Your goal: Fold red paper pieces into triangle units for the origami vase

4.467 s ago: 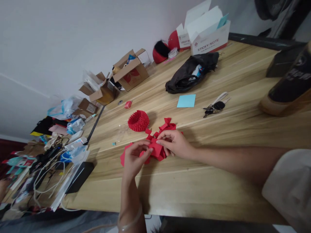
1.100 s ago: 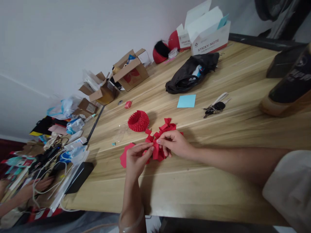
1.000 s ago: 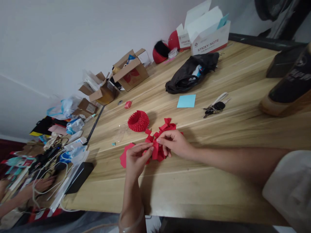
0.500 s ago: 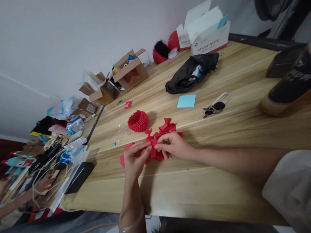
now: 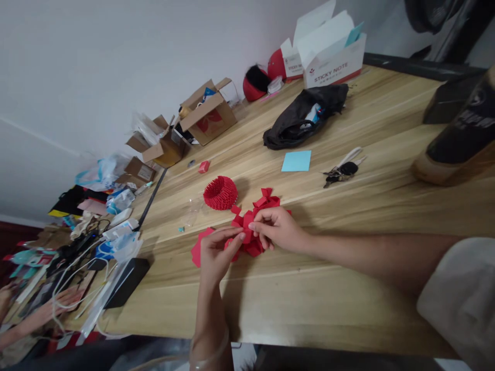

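Observation:
My left hand and my right hand meet over a wooden table, both pinched on a small folded red paper piece. Under and behind them lies a heap of folded red paper pieces. Flat red paper sheets stick out to the left of my left hand. A round red ring built of folded paper units stands just beyond the heap, apart from both hands.
A blue sticky note, keys and a black bag lie farther back. Cardboard boxes and a white "STICKY NOTE" box line the wall. Cables and clutter fill the left end, where another person's hand rests.
My fingers have shifted slightly on the red piece, folding it tighter than 4.5 s ago. The other person's hand at far left has come into view and moved a little.

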Motion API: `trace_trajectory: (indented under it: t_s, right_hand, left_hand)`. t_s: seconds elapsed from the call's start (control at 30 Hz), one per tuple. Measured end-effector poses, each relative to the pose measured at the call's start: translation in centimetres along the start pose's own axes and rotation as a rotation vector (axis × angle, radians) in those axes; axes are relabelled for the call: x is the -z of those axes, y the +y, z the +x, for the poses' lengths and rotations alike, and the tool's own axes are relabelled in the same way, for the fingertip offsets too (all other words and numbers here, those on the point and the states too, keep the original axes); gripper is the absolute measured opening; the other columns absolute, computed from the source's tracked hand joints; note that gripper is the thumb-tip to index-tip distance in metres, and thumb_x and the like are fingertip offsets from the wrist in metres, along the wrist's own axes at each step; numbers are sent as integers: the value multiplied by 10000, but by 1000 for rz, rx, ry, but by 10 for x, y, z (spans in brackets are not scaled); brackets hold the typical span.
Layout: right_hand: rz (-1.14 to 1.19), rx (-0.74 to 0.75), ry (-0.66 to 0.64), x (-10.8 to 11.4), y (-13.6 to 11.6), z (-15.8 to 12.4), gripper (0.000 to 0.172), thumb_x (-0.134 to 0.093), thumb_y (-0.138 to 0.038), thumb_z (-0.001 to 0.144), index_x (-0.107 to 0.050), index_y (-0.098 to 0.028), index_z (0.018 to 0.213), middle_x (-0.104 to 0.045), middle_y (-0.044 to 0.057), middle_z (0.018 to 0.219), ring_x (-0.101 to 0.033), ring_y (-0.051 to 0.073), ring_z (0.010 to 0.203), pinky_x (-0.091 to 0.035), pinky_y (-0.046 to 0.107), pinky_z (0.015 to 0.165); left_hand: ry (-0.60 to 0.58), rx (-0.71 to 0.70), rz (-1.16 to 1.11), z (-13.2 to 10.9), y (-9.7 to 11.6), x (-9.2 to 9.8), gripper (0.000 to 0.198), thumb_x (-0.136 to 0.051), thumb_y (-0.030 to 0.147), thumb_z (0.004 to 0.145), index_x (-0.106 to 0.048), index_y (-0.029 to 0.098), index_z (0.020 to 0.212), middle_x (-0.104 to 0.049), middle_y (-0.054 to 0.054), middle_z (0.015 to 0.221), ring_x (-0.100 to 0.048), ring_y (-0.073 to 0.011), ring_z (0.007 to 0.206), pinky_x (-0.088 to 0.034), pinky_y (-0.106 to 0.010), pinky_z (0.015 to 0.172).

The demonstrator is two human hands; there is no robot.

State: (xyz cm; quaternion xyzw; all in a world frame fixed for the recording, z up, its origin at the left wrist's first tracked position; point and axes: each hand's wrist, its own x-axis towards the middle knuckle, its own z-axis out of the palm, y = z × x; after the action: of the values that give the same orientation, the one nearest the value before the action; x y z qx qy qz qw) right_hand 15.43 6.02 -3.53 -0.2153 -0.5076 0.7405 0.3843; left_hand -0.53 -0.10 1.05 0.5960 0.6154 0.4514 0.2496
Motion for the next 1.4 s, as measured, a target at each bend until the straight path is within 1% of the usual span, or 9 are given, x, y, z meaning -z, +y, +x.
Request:
trace_trajectory:
  t_s: [0.2, 0.37, 0.6, 0.8, 1.07, 1.17, 1.27, 1.33, 1.4]
  right_hand:
    - [3, 11, 17, 0, 0, 0, 325, -650, -412, 798, -526, -158, 639, -515, -61, 399, -480, 59, 324, -372, 151, 323]
    - [15, -11, -20, 1, 0, 0, 316, -646, -411, 803, -552, -148, 655, -543, -47, 411, -489, 61, 330, -389, 155, 334]
    - [22, -46, -80, 0, 2, 1, 326, -675, -417, 774, -567, -135, 650, -555, -42, 419, -486, 54, 334, -409, 157, 346]
    - [10, -55, -73, 0, -1, 0, 356, -702, -434, 742, -526, -149, 621, -531, -59, 404, -451, 44, 311, -372, 148, 314]
    - [-10, -110, -138, 0, 5, 0, 341, -694, -440, 747, -568, -136, 656, -553, -42, 422, -470, 55, 323, -393, 161, 332]
    - [-19, -78, -118, -1, 6, -1, 328, -679, -426, 768, -555, -143, 658, -541, -48, 425, -465, 54, 332, -388, 158, 337]
    - [-38, -32, -87, -2, 4, -3, 277, -656, -389, 795, -566, -145, 700, -534, -51, 452, -457, 54, 345, -377, 153, 336]
    - [-59, 14, -55, -2, 3, -3, 237, -651, -351, 797, -578, -141, 716, -544, -41, 525, -456, 49, 365, -370, 153, 332]
    - [-93, 78, -19, -2, 2, -3, 195, -646, -295, 791, -584, -133, 702, -572, -9, 675, -457, 33, 398, -363, 155, 337]
  left_hand:
    - [-20, 52, -53, -1, -3, 0, 152, -769, 200, 672, -781, 183, 822, -759, -82, 822, -700, -178, 742, -583, -269, 702]
    - [17, -11, -60, 0, -7, 0, 160, -772, 145, 657, -784, 220, 799, -755, -56, 805, -697, -152, 730, -575, -224, 681]
    - [20, -84, -61, 1, -9, 0, 184, -758, 117, 670, -782, 246, 799, -750, -37, 794, -689, -130, 732, -566, -197, 680]
    - [10, -87, -28, 0, -8, 0, 185, -755, 116, 675, -783, 245, 803, -749, -39, 796, -689, -131, 739, -564, -194, 682]
    - [29, -72, -45, 0, -6, -2, 112, -757, 139, 676, -770, 197, 770, -740, -49, 789, -684, -136, 741, -559, -201, 683]
    - [20, -17, -110, -1, -3, -4, 121, -750, 158, 696, -721, 171, 813, -722, -38, 760, -673, -120, 691, -552, -194, 649]
    - [1, 19, -230, -1, -1, -5, 303, -745, 163, 714, -585, 207, 969, -686, 15, 707, -636, -89, 600, -525, -169, 580]
    - [-26, 24, -282, -1, -1, -5, 420, -745, 159, 718, -482, 243, 1034, -666, 43, 690, -623, -85, 591, -516, -165, 571]
    - [-64, 29, -296, -1, 0, -4, 475, -739, 162, 728, -428, 261, 1074, -660, 51, 696, -622, -86, 597, -513, -165, 571]
